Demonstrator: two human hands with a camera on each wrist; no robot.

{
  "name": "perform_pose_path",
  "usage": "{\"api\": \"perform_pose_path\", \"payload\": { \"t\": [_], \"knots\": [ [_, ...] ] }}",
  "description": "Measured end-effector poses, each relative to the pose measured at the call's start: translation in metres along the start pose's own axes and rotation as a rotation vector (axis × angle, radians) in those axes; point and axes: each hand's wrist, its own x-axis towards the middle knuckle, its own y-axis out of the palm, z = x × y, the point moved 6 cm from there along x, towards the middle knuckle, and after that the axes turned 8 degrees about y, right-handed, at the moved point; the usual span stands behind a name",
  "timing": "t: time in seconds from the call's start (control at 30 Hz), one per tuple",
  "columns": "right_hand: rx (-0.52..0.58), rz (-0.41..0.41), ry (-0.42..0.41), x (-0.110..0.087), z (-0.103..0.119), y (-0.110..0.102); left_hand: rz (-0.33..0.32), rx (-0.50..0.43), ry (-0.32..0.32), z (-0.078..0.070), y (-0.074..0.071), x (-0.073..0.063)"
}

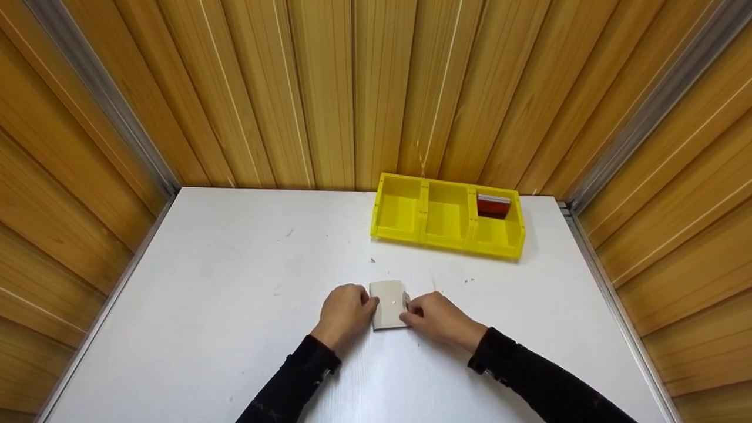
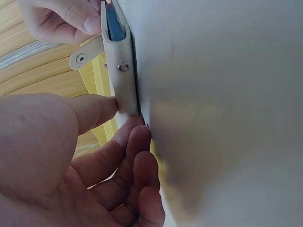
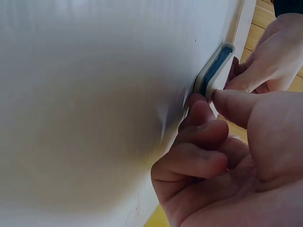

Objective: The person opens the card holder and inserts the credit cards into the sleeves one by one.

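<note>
A small cream card holder (image 1: pixel 386 308) lies on the white table in front of me. My left hand (image 1: pixel 345 314) pinches its left edge between thumb and fingers. At the right edge, my right hand (image 1: pixel 443 318) pinches the holder beside its short strap. In the left wrist view the strap (image 2: pixel 86 55) sticks out unfastened, with a round metal snap, and a metal stud (image 2: pixel 123 66) sits on the rounded spine. Blue inner sleeves (image 2: pixel 114 24) show between the covers, and the right wrist view shows the same blue layer (image 3: pixel 218 67) at the holder's end.
A yellow bin (image 1: pixel 446 247) with three compartments stands at the back right of the table (image 1: pixel 235 294). Its right compartment holds a dark red item (image 1: pixel 493 206) with a pale top edge. Wood-patterned panels (image 1: pixel 329 94) enclose the back and sides.
</note>
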Motion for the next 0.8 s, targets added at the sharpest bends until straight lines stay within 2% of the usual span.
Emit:
{"api": "perform_pose_path", "payload": {
  "t": [0.13,0.3,0.53,0.8],
  "knots": [
    [-0.001,0.001,-0.004,-0.001,0.002,-0.004,-0.010,0.018,0.025,-0.001,-0.001,0.000],
    [0.003,-0.017,0.016,0.005,0.007,-0.019,-0.010,0.020,0.024,0.000,-0.003,0.000],
    [-0.058,-0.040,0.025,0.018,0.020,-0.037,-0.005,0.024,0.040,0.001,-0.006,-0.003],
    [-0.085,-0.007,0.079,0.027,0.025,-0.039,0.018,0.007,0.050,0.000,-0.003,-0.005]
  ]
}}
